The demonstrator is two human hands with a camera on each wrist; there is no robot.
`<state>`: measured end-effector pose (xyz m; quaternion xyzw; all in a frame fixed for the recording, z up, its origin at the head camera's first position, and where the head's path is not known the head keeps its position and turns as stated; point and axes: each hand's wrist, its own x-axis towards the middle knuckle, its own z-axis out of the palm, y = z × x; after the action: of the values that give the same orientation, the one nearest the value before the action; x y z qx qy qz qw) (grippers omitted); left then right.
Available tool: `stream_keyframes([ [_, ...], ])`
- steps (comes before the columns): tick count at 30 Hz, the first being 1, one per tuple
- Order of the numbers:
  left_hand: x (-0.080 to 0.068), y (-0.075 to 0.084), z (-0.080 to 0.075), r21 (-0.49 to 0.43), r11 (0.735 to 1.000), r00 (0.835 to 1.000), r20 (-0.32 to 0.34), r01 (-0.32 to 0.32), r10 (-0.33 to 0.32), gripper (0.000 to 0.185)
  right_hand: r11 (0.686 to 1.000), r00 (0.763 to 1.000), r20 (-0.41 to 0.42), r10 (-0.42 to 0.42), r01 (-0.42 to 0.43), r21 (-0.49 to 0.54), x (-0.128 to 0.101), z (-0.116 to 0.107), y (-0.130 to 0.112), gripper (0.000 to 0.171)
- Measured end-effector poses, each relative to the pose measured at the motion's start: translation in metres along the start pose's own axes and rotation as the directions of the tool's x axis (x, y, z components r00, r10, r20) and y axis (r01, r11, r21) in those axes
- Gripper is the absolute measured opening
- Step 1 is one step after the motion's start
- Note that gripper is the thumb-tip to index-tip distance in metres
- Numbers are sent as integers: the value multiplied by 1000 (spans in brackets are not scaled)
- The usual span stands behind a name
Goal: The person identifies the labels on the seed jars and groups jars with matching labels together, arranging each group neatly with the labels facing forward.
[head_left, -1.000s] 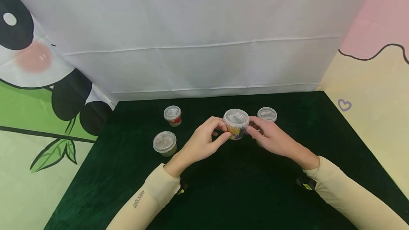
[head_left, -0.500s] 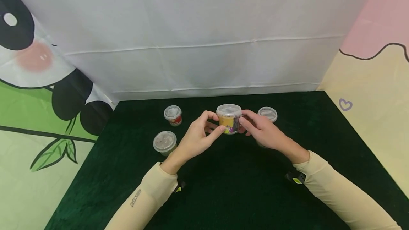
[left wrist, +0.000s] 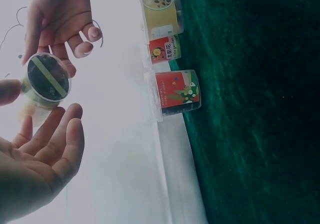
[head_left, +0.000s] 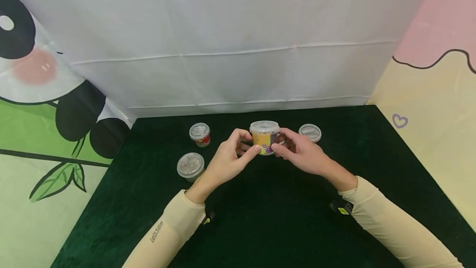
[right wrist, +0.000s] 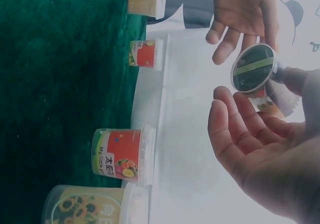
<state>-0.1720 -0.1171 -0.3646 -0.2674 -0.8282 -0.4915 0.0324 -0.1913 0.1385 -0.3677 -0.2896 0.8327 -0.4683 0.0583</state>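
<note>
A dark green velvety counter (head_left: 279,218) carries three lidded tubs. Red-labelled tub (head_left: 200,134), pale tub (head_left: 190,166), and a far tub (head_left: 310,132), seemingly clear-lidded

Between both hands, a clear-lidded tub (head_left: 264,137) with yellow label and purple marks. Beyond the left hand (head_left: 226,163), red-labelled tub (head_left: 200,134) and pale green tub (head_left: 190,166). Underneath, dark green velvet cloth (head_left: 282,218). Cream sleeves (head_left: 390,222).

red-label tub (head_left: 199,134) | pale tub (head_left: 190,166) | clear-lid tub (head_left: 310,132) | green cloth (head_left: 275,218)
</note>
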Motion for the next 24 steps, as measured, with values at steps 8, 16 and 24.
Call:
stream_keyframes([
  [8,-4,-5,1,2,1000,1000,19,1,-1,30,998,999,29,-29,27,49,-2,3,0,44],
  [16,-5,-8,2,13,998,997,50,58,-59,34,992,996,86,-31,20,123,-3,4,0,44],
  [24,-5,-7,3,-6,997,993,91,71,-70,40,980,991,136,-19,-8,198,-2,6,2,55],
])
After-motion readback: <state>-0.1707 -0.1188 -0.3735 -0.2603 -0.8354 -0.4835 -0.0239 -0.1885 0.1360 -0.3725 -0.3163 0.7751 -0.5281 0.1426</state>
